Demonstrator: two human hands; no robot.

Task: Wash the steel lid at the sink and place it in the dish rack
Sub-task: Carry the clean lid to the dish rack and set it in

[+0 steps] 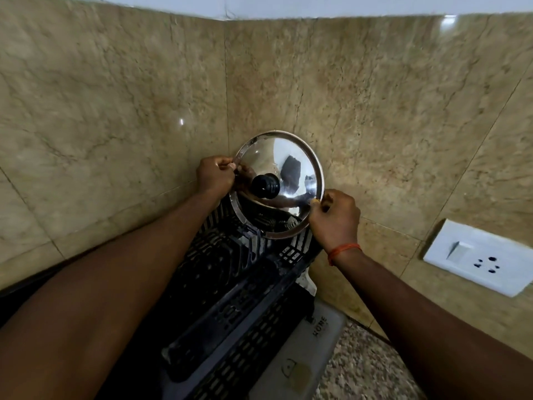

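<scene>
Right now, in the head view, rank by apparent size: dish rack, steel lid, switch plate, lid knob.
1. dish rack
2. steel lid
3. switch plate, only slightly smaller, so that order is unsure
4. lid knob

Your steel lid (269, 151) is mirror-silver with a black knob (265, 184). The slotted dish rack (230, 298) is black, wall tiles (115, 96) veined tan, socket plate (476, 255) white, wrist thread (344, 249) orange, desk (369, 370) speckled grey-brown.

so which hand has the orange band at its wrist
The right hand, pinching the steel lid at lower right; the left hand has a bare wrist.
</scene>
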